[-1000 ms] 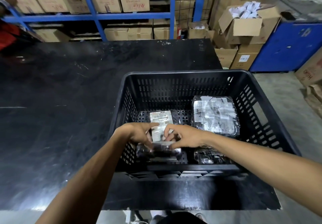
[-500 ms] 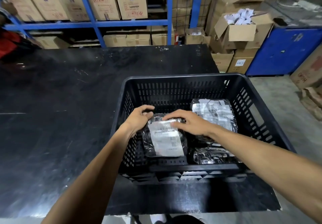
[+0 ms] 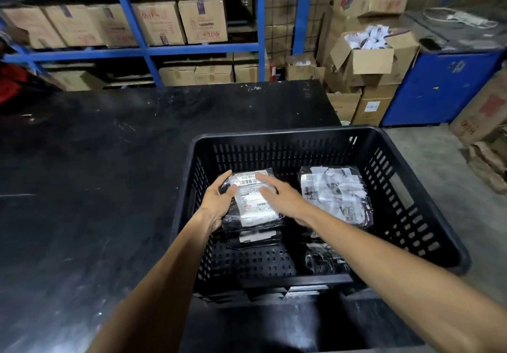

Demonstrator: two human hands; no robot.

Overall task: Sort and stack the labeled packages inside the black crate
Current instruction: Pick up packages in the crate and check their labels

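A black slatted crate stands on the right part of a black table. In its far left part lies a black plastic package with a white label, on top of another labeled package. My left hand grips the top package's left edge. My right hand lies flat on its label, fingers spread. A stack of packages covered in white labels sits in the crate's far right part. One more dark package lies near the front right, partly hidden by my right forearm.
The black table stretches left of the crate. Blue shelving with cardboard boxes stands behind it. An open box of white items and a blue cabinet are at the back right, with concrete floor right of the crate.
Both hands have carried the labeled package from the crate's near left toward its far left, onto another package. My right hand has gone from gripping to lying flat on the label.
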